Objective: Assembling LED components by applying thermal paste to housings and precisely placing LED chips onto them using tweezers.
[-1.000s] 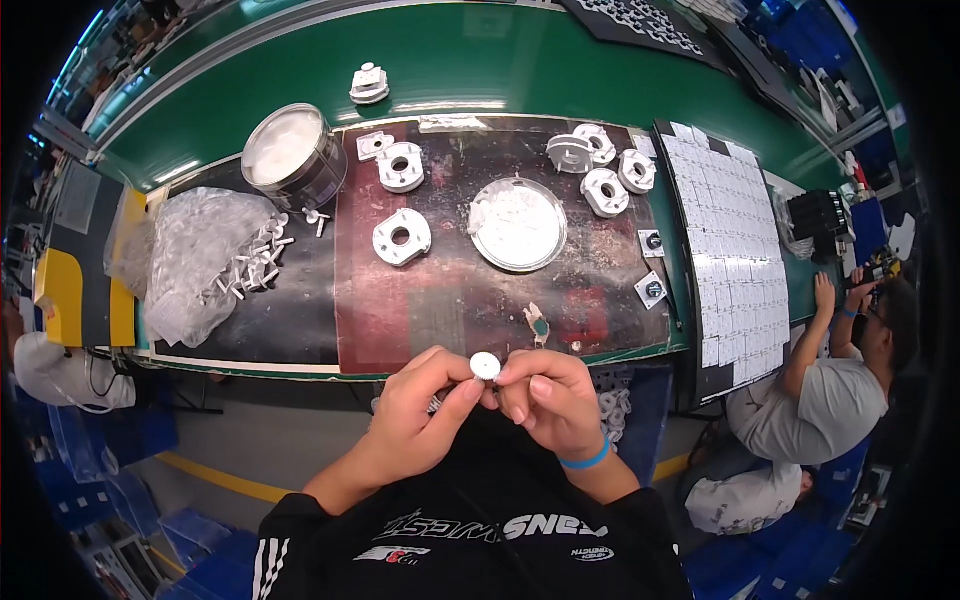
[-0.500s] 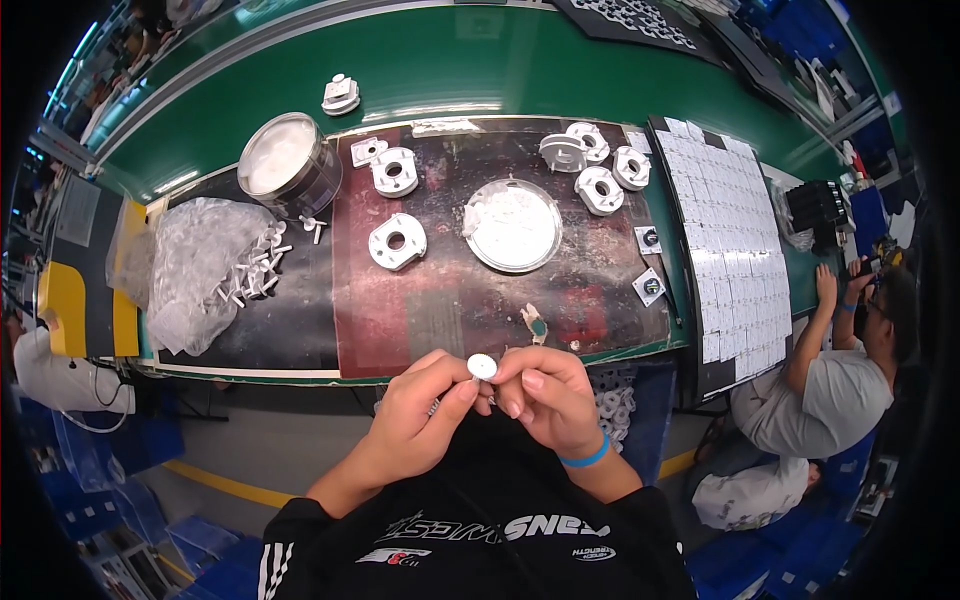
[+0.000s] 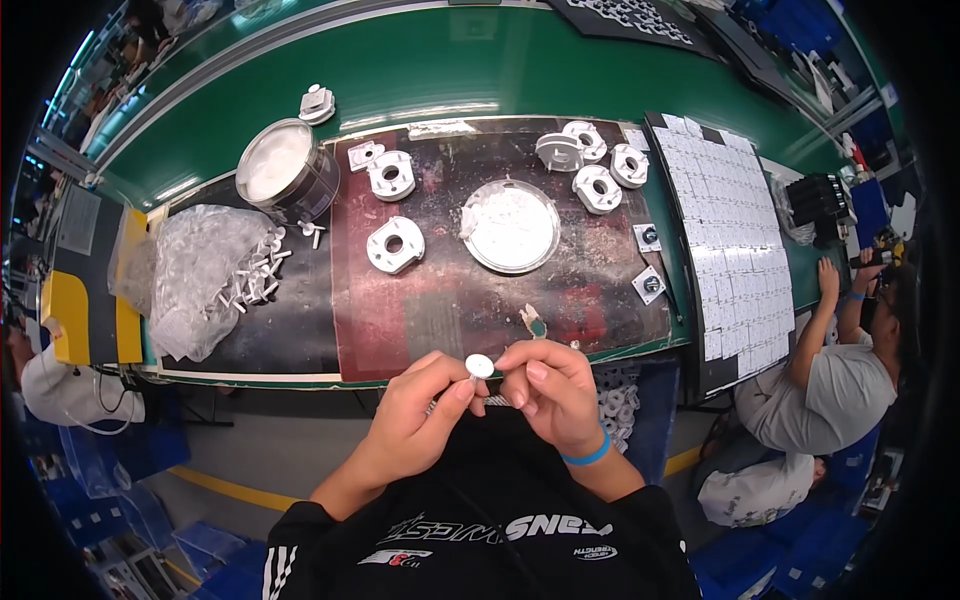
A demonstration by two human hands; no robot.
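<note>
Just in front of the bench's near edge, my left hand (image 3: 422, 412) pinches a small white disc with a stem (image 3: 480, 367) between thumb and fingers, its round face up. Close on its right is my right hand (image 3: 556, 397), wearing a blue wristband. Its fingers are curled, the index fingertip near the disc's rim with a slight gap. Whether those fingers hold something small is hidden. Beyond the hands, a round shallow dish (image 3: 512, 226) holds white paste. Left of it lie white ring-shaped housings (image 3: 395, 244); more housings (image 3: 597, 189) are grouped at the back right.
On the left are a tub of white paste (image 3: 278, 165) and a plastic bag (image 3: 205, 275) with white stemmed pieces (image 3: 257, 277). Two small square parts (image 3: 648, 285) lie right of the dish, beside a board of white cards (image 3: 730, 240). People (image 3: 825, 350) sit at the right.
My right fingertips have drawn slightly away from the disc, which my left hand keeps pinched. The whole view has shifted a little; the bench parts stay in their places.
</note>
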